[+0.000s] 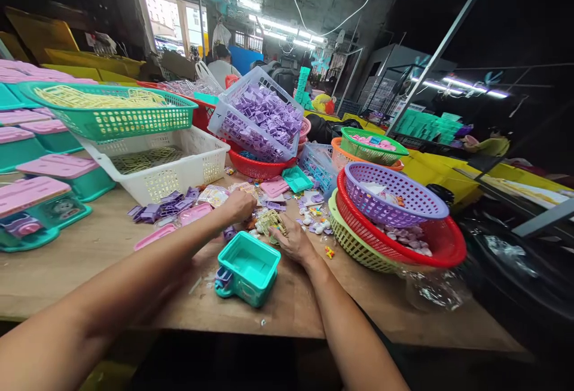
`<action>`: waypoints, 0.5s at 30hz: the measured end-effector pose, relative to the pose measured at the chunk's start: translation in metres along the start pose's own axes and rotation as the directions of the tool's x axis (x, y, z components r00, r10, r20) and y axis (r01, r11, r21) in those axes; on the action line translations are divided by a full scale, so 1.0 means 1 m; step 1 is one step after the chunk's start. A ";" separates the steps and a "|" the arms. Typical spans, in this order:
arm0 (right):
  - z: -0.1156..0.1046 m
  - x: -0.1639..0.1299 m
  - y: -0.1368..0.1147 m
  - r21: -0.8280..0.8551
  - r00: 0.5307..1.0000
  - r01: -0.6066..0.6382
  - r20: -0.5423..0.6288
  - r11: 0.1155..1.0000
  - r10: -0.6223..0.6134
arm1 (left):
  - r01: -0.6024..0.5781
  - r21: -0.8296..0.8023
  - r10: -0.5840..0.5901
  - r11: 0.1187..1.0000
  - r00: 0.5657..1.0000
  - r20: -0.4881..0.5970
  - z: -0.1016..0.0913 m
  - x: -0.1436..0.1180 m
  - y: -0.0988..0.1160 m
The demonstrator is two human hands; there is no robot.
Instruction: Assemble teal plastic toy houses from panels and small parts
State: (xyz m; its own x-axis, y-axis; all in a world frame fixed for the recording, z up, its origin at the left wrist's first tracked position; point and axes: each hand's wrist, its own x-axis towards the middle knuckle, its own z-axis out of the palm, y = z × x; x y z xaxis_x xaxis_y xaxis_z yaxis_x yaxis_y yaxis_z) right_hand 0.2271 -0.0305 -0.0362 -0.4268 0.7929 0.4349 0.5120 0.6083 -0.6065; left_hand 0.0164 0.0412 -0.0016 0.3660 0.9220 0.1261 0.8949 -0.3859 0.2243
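Observation:
A turquoise open plastic box (pixel 249 262) with a small purple part on its left side sits on the table in front of me. Beyond it, my left hand (pixel 242 204) is closed over the heap of small parts; its fingertips and anything in them are hidden. My right hand (pixel 293 240) has thumb and fingers around a pale yellow openwork piece (pixel 269 222), just behind the box. Purple plastic parts (pixel 168 207) and pink flat pieces (pixel 155 237) lie left of my hands. Small white pieces (pixel 317 223) are scattered to the right.
A white basket (pixel 173 170) and a green basket (pixel 134 121) of yellow pieces stand left. A tilted basket of purple parts (pixel 264 116) is behind. Stacked red (pixel 448 241) and purple baskets (pixel 394 196) stand right. Pink-lidded boxes (pixel 40 199) line the far left. People sit farther back.

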 end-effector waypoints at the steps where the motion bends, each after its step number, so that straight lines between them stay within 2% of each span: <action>1: 0.000 0.000 0.001 0.001 1.000 0.014 -0.004 1.000 -0.014 | -0.014 -0.050 0.013 0.999 1.000 -0.014 -0.005 -0.001 0.001; 5: -0.006 0.000 -0.002 -0.012 0.984 0.155 -0.083 0.988 -0.155 | -0.121 -0.328 0.120 0.937 0.993 -0.022 -0.026 -0.017 0.007; 8: -0.016 0.000 -0.007 -0.019 0.975 0.180 -0.133 0.983 -0.181 | -0.178 -0.564 0.246 0.806 0.968 0.046 -0.033 -0.038 0.020; 10: -0.024 -0.001 -0.013 0.054 0.974 0.194 -0.127 0.980 -0.186 | -0.170 -0.680 0.291 0.713 0.954 0.067 -0.036 -0.051 0.028; 13: -0.036 -0.004 -0.033 0.153 0.979 0.167 -0.141 0.974 -0.146 | -0.139 -0.788 0.267 0.599 0.963 0.033 -0.043 -0.067 0.032; 15: -0.042 -0.010 -0.056 0.124 0.980 0.107 -0.178 0.987 -0.084 | -0.131 -0.829 0.214 0.544 0.977 -0.014 -0.047 -0.079 0.030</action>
State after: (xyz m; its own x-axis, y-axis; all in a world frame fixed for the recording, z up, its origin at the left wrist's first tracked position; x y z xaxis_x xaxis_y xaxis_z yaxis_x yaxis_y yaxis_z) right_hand 0.2337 -0.0706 0.0211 -0.3286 0.7329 0.5957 0.3673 0.6802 -0.6343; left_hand 0.0021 -0.0445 0.0409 0.5452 0.8176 0.1850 0.2271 -0.3565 0.9063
